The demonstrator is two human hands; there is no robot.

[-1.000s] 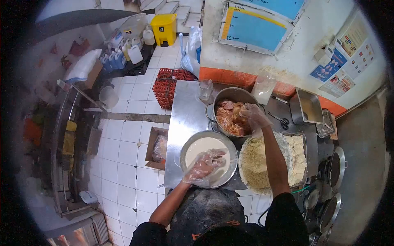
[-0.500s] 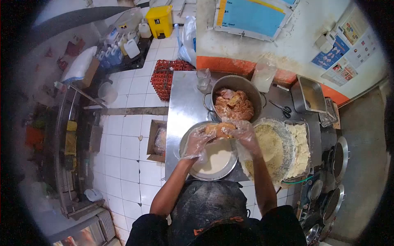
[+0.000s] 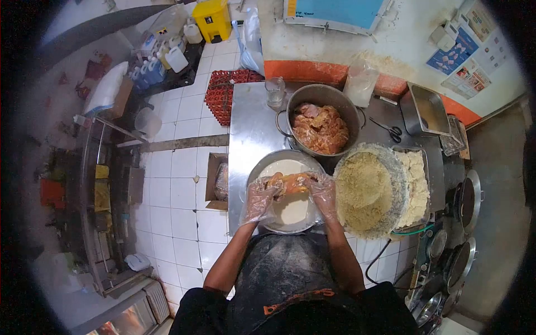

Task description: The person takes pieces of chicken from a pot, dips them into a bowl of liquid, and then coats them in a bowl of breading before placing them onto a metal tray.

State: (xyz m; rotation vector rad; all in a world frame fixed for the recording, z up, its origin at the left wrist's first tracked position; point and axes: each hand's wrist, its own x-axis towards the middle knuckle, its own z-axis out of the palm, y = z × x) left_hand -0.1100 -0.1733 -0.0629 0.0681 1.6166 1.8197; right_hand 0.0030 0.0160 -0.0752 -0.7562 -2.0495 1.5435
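Both hands in clear plastic gloves. Left hand [image 3: 261, 199] closed on one end of a meat piece [image 3: 290, 183], right hand [image 3: 322, 196] gripping the other; the piece spans the gap between them, roughly level. Position: over the liquid bowl [image 3: 259, 164], which sits at the worktop's [image 3: 244, 114] front left corner. Grip detail poor: glove folds and glare blur the fingers, and some fingertips are lost against the meat. Cannot tell whether the underside meets the white liquid [image 3: 293, 215]. Hands and meat hide the middle of the liquid; the near rim of the bowl lies close against the dark apron [image 3: 285, 259], which covers part of the worktop's front edge.

Behind the bowl, toward the back edge: pot [image 3: 339, 103], with more meat [image 3: 321, 129] heaped inside; its depth cannot be read. Right of the bowl, at the front edge: crumb bowl [image 3: 398, 181], its far wall and rim heavily dusted. Just beside it, tray [image 3: 429, 194] of pale, lumpy powder, left side partly covered by the crumb bowl.

Along the back edge: glass [image 3: 274, 92] left of the pot; bag [image 3: 360, 84] of white powder, contents not identifiable; scissors [image 3: 395, 133] nearer the right; steel pan [image 3: 410, 106] at the back right corner, contents indistinct. Wall board [image 3: 340, 14] cut off by the upper frame edge.
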